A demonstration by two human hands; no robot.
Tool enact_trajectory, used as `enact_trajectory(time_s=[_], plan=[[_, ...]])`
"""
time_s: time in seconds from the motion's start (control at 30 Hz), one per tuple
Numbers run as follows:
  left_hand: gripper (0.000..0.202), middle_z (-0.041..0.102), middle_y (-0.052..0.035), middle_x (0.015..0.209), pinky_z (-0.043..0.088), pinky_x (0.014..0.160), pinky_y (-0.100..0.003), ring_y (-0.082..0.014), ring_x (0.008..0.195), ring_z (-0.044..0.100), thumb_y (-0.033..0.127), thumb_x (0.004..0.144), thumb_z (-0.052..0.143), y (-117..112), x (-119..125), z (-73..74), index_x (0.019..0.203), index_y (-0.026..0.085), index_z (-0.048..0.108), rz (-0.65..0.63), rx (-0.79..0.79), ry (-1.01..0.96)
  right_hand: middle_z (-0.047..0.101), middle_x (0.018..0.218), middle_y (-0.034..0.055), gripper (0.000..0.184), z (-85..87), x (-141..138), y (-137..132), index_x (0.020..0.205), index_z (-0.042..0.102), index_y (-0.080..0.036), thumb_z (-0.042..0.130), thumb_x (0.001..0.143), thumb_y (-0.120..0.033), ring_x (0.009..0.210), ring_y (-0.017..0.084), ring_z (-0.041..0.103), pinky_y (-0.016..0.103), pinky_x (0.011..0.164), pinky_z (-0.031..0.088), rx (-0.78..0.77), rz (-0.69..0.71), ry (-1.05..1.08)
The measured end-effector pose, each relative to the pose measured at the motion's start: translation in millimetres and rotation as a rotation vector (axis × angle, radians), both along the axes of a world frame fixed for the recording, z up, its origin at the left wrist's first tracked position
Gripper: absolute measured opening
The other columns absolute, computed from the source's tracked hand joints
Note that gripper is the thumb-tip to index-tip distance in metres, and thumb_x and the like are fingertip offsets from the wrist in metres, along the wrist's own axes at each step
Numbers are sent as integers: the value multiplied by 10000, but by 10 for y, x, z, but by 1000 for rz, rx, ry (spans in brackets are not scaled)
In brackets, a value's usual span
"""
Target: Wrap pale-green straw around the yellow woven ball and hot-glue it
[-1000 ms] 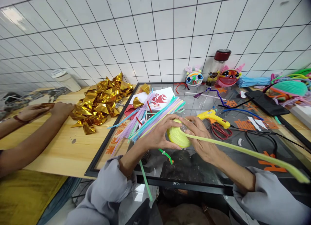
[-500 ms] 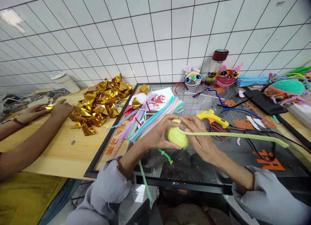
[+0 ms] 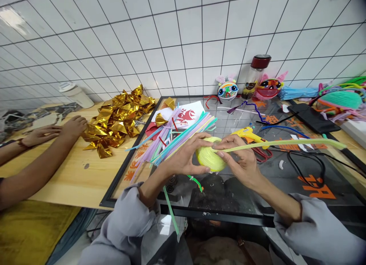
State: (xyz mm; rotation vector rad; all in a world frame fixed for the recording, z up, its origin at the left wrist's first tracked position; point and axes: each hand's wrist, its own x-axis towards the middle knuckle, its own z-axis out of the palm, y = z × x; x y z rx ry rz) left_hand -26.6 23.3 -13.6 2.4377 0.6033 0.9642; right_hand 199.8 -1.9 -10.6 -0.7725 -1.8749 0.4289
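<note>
Apparently winding, cupping the yellow ball in the left hand above the counter and pinching the yellow strip with the right hand. Probably calls next for laying it snugly round.

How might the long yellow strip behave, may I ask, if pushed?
The yellow strip is probably light, being so thin. It seems stiff rather than limp, jutting almost straight from the right hand. Still, it likely bends readily, as the yellow ball looks wound with similar strips.
</note>
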Motion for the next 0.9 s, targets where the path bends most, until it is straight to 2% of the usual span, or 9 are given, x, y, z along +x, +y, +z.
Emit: enact_trajectory(time_s=[0.1,0.2,0.3,0.37,0.5,0.73,0.9], plan=[[676,485,-168,1471,393,1171,-584,-358,1427,463,302,784,782,-31,4,34,1387,253,482,27,-15,21,677,937,66,171,-19,-12,22,967,749,-243,602,971,-330,904,218,646,414,793,547,-2,-9,28],[525,503,-165,1455,380,1181,-582,-350,1431,454,376,868,705,-71,47,22,1339,238,519,84,-54,17,677,938,69,193,-29,-30,26,951,754,-247,595,975,-354,906,222,648,422,798,547,-8,-21,33],[624,513,-168,1430,414,1151,-570,-358,1398,480,566,809,753,-97,141,-55,1292,233,540,201,-51,-39,663,928,65,190,-35,-43,18,951,760,-247,596,975,-341,903,220,645,418,805,540,-3,-29,18],[681,510,-182,1416,438,1125,-563,-351,1354,514,617,760,778,-101,208,-123,1260,216,547,260,-3,-85,658,924,62,187,-38,-49,9,952,768,-246,598,975,-321,904,219,642,414,811,535,7,-30,25],[645,544,-172,1353,470,1092,-549,-326,1311,550,598,759,789,-91,283,-212,1219,212,555,312,38,-137,672,967,73,218,-35,-54,-7,991,782,-246,571,990,-304,942,229,645,424,832,535,-20,-13,35],[673,563,-157,1327,501,1050,-536,-320,1285,574,598,725,819,-94,317,-240,1207,225,534,355,97,-179,666,994,87,221,-26,-43,-9,1036,776,-227,562,991,-257,960,222,644,420,845,542,32,-9,-8],[559,590,-127,1313,492,1065,-515,-302,1286,578,404,744,842,-110,363,-251,1178,231,535,432,63,-191,683,1050,98,220,-43,-51,-1,1120,742,-221,591,962,-244,1025,243,650,436,881,548,89,27,-48]])
